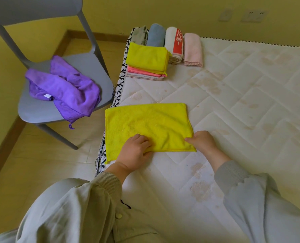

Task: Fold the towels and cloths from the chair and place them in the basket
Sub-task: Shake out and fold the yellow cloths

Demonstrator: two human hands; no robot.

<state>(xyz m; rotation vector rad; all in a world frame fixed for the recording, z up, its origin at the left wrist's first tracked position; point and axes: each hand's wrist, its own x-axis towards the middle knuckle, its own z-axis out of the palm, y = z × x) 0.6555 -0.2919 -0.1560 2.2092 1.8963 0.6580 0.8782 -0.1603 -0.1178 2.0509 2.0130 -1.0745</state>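
Left hand (135, 149) flat, unclenched, pinning yellow cloth (145, 125) on mattress (242, 95); right hand (202, 142) grip pinching 3 o'clock edge, likely for next fold. Purple towels (65, 90) waiting at 10 o'clock.

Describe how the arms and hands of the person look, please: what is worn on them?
Both arms wear loose, pale grey-green sleeves, each ending in a ribbed knit cuff at the wrist. The left hand and right hand are bare: no gloves, rings or watch are visible.
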